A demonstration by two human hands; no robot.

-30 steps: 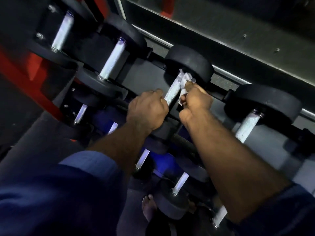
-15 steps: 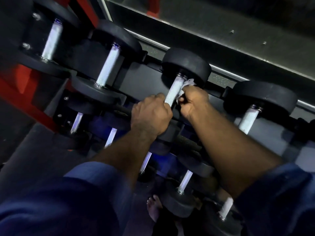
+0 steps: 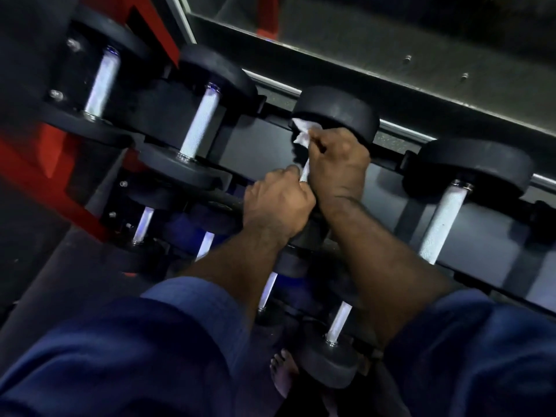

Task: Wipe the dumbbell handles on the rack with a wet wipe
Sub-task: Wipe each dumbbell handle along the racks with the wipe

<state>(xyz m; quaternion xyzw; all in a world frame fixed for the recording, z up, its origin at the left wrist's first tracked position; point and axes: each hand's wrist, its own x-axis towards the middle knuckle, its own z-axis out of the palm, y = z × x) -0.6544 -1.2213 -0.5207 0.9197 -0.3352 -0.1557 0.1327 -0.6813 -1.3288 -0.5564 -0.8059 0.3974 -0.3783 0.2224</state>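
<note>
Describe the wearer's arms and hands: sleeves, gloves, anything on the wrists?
Nothing worn on the left hand or the right hand: no gloves, and no ring or watch shows. The forearms are uncovered too. The left sleeve and the right sleeve are dark blue fabric and end near the elbows.

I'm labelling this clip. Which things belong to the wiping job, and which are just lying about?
Job:
wet wipe, held by the right hand
dumbbell handle, gripped by the left hand
neighbouring handle

Lying about:
red frame
bare foot
</note>
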